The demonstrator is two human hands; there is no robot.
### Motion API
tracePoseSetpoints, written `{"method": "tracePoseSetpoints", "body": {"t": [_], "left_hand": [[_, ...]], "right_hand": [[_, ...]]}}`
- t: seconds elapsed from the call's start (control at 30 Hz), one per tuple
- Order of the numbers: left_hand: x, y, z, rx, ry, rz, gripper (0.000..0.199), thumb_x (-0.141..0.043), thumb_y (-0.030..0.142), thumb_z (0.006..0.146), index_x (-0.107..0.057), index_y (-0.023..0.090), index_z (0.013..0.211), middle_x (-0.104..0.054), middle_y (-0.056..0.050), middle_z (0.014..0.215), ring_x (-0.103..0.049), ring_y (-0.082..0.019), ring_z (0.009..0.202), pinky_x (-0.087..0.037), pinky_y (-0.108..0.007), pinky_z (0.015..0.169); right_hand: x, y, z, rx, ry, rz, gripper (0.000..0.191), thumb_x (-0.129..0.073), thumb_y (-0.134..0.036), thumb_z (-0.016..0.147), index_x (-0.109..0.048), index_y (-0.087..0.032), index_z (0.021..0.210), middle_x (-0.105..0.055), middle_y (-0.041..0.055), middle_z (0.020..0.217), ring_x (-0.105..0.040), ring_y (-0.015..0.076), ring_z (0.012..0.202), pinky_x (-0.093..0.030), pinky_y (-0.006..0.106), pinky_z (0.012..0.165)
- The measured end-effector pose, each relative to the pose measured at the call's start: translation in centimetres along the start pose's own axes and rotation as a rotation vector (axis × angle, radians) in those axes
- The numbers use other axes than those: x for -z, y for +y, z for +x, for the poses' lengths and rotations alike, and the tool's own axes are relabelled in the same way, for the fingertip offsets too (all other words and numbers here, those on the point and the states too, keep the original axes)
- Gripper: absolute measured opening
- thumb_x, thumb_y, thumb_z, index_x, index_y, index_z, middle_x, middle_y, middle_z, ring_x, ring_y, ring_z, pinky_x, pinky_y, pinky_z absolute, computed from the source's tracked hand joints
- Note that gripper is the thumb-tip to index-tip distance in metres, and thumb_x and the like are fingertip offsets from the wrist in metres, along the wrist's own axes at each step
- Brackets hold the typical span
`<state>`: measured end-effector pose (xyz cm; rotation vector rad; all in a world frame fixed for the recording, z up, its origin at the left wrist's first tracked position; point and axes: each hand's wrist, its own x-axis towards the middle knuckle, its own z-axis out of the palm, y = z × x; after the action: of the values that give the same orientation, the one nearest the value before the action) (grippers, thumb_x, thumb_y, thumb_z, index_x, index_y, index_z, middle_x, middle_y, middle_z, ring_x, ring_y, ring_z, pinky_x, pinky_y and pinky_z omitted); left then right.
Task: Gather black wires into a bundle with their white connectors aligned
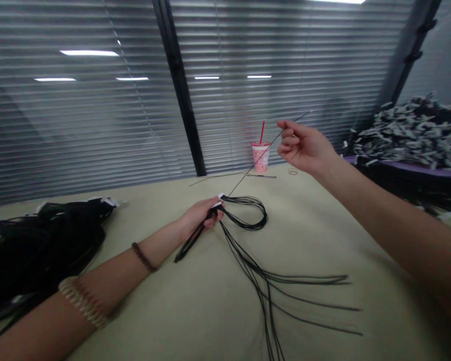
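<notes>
On the table (195,321), my left hand (203,213) grips a bundle of black cords (248,220) tight. Farther right, my raised right hand (304,148) pinches one single cord (253,168) taut; a pink cup (261,156) stands beyond.

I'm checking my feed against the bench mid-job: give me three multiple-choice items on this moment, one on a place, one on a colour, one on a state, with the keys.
1. Where does the pink cup stand?
A. at the far edge of the table, by the blinds
B. beside the left elbow
C. on the heap at right

2. What colour are the cords in the bundle?
A. white
B. black
C. red

3. How does the right hand stand?
A. flat on the table
B. raised, pinching a single strand
C. wrapped around the cup

Key: 1 A, the cup sits far back, below the blinds. 2 B, the looped cords and their loose ends are black. 3 B, the right hand is lifted off the table, and the thin strand runs taut from its fingertips down to the left hand, which grips the bundle.
</notes>
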<state>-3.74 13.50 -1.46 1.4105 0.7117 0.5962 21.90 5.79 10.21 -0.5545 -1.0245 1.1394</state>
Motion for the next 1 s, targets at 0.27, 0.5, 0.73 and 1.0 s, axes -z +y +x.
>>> {"method": "tracePoseSetpoints", "body": {"t": [0.27,0.5,0.73,1.0], "left_hand": [[-0.8,0.7,-0.4,0.091,0.103,0.068,0.025,-0.038,0.034,0.081,-0.052,0.015,0.071,-0.045,0.004,0.038,-0.022,-0.002,0.024,-0.016,-0.014,0.027],[-1.2,0.9,-0.6,0.103,0.141,0.163,0.029,-0.039,0.036,0.08,-0.054,0.015,0.068,-0.043,0.004,0.031,-0.025,-0.004,0.023,-0.017,-0.015,0.027],[-1.2,0.8,-0.8,0.076,0.164,0.261,0.03,-0.041,0.04,0.077,-0.054,0.014,0.068,-0.041,0.005,0.03,-0.025,-0.005,0.023,-0.016,-0.016,0.028],[-1.1,0.8,-0.8,0.042,0.115,0.251,0.031,-0.039,0.04,0.08,-0.054,0.015,0.069,-0.044,0.004,0.03,-0.026,-0.004,0.023,-0.015,-0.016,0.028]], "right_hand": [[-0.2,4.6,0.0,-0.082,-0.125,-0.446,0.009,-0.061,-0.019,0.07,-0.06,-0.01,0.072,-0.052,-0.0016,0.058,-0.033,-0.0001,0.039,-0.021,0.014,0.034],[-2.1,13.2,-2.9,-0.07,-0.166,-0.867,0.016,-0.053,-0.024,0.072,-0.058,-0.012,0.062,-0.053,-0.0013,0.048,-0.039,0.0039,0.036,-0.027,0.016,0.035],[-1.5,15.7,-4.4,0.196,-0.176,-1.093,0.014,-0.051,-0.018,0.067,-0.053,-0.013,0.054,-0.05,-0.0037,0.047,-0.042,0.0053,0.044,-0.028,0.016,0.042],[-1.6,15.2,-5.0,0.278,-0.231,-1.091,0.015,-0.05,-0.018,0.066,-0.05,-0.013,0.051,-0.046,-0.0047,0.045,-0.038,0.0048,0.043,-0.027,0.016,0.042]]}}
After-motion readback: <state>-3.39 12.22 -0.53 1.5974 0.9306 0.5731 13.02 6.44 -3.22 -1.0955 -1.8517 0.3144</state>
